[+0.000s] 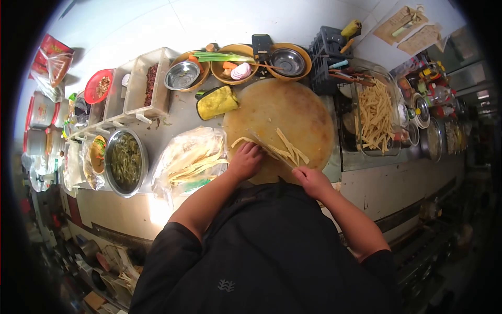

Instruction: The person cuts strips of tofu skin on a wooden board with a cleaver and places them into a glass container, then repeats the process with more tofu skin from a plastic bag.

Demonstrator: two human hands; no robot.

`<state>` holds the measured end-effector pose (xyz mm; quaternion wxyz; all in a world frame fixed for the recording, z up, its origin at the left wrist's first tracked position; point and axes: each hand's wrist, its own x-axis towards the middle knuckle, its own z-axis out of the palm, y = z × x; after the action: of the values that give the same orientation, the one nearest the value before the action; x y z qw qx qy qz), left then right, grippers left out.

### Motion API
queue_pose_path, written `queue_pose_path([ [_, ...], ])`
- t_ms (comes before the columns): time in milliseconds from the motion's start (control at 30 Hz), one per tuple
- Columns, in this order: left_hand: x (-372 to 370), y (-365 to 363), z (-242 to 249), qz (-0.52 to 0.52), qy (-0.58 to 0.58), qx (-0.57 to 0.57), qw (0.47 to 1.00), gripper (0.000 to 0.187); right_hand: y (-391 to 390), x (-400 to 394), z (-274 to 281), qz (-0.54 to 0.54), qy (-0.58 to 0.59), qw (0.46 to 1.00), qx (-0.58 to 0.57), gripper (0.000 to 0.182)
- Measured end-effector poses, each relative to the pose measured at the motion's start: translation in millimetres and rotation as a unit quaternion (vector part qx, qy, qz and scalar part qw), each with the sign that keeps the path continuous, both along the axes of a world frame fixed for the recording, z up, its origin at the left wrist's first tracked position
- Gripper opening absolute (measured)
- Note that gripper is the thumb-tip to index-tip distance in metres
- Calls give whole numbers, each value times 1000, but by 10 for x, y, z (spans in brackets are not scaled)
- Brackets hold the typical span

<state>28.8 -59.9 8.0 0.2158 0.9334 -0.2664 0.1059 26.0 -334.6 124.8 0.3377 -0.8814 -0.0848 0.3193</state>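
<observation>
On the round wooden board [308, 115], pale yellow strips [286, 148] lie between my two hands. My right hand [311, 182] is closed on the handle of a knife, whose thin blade [269, 148] slants up to the left over the board. My left hand [246, 161] rests on the board's lower left, its fingers bent and pressed together on the end of the strips, left of the blade. A clear plastic bag [194, 152] with more long strips lies just left of the board. Right of it, a clear container [398, 104] holds a heap of cut strips [375, 118].
Behind the board stand bowls [244, 51] with vegetables and metal bowls [287, 62]. A folded yellow cloth [217, 102] touches the board's left side. A metal basin [125, 162] and seasoning bins [149, 86] stand left; a dark rack [325, 63] stands back right.
</observation>
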Motion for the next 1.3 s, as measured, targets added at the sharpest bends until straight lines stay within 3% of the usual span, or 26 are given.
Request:
queue_pose_path([
  [367, -17, 70, -42, -11, -21, 4, 1000, 34, 39, -21, 26, 7, 24, 1000, 6, 46],
  [433, -5, 61, -40, -17, -18, 14, 1000, 34, 60, 24, -101, 48, 16, 999, -11, 49],
  [633, 4, 168, -107, -8, 2, -40, 999, 30, 103, -7, -178, 19, -7, 1000, 21, 49],
  [700, 74, 229, -46, 117, -38, -23, 992, 31, 93, -12, -178, 17, -6, 1000, 22, 49],
  [900, 78, 396, -139, 63, -10, -4, 998, 31, 112, -41, -101, -6, -23, 999, 34, 47],
  [1067, 55, 367, -139, 73, -15, -6, 997, 30, 137, -93, 58, -23, -27, 998, 48, 46],
  [1233, 33, 356, -55, 78, -35, 8, 996, 29, 173, -48, 46, 27, 15, 999, 17, 46],
  [1300, -12, 339, -51, 102, 20, 0, 995, 30, 190, -65, 91, 27, 13, 999, 14, 46],
])
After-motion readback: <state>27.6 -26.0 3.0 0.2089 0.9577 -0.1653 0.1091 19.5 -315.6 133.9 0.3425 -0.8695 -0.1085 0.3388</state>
